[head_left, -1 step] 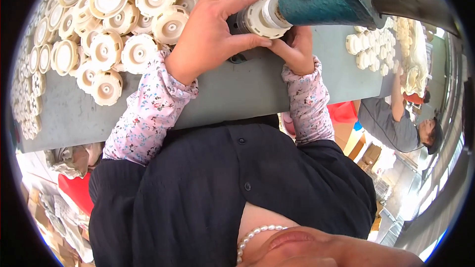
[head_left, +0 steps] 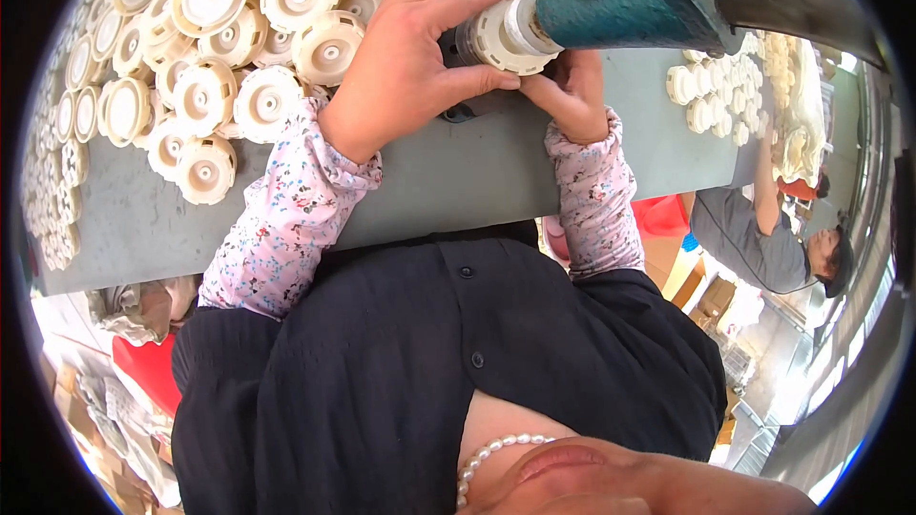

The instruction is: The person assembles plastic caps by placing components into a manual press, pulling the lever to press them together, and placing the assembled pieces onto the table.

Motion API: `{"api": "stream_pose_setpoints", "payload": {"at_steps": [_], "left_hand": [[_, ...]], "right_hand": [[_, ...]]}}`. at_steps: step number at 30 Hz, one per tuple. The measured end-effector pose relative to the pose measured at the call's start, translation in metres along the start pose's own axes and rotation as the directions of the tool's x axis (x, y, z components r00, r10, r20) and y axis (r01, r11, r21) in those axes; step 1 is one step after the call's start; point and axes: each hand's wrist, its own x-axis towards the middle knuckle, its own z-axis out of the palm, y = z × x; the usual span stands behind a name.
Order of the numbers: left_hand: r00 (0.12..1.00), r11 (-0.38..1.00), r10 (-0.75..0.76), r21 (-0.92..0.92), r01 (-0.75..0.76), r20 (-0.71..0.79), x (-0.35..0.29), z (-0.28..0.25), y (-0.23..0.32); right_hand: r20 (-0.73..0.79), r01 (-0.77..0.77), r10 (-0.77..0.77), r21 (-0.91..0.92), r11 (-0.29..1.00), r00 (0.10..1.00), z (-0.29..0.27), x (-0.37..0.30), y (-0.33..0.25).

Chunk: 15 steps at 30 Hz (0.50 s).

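Left hand point(head_left: 420, 50) holds, half-curled, the cream cap point(head_left: 498, 42) under the teal press point(head_left: 634, 2); right hand point(head_left: 575, 103), its hold hidden; fingers this near risk pinching should the press descend

No text, label, number or sign is showing legibly. White slotted part point(head_left: 503, 44) under the teal machine head point(head_left: 630, 0): bearing no readable marking; machine head likewise. Piled white parts point(head_left: 205, 95): giving no legible characters. Cartons point(head_left: 718, 297) at right: sitting too small and blurred for reading.
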Motion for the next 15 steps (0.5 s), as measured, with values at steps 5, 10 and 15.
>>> {"api": "stream_pose_setpoints", "payload": {"at_steps": [5, 10, 15], "left_hand": [[0.998, 0.996, 0.041, 0.076, -0.044, 0.038, 0.004, 0.002, 0.002], [1.000, 0.995, 0.027, 0.096, -0.027, 0.003, -0.002, 0.008, 0.002], [0.998, 0.994, 0.023, 0.110, -0.016, -0.064, -0.007, 0.011, -0.001]], "right_hand": [[-0.058, -0.073, 0.080, 0.112, 0.991, 0.995, -0.005, -0.002, -0.002], [-0.053, -0.096, 0.101, 0.079, 0.992, 0.993, -0.001, 0.000, -0.007], [-0.051, -0.137, 0.142, 0.100, 0.986, 0.989, 0.002, 0.001, -0.008]]}}
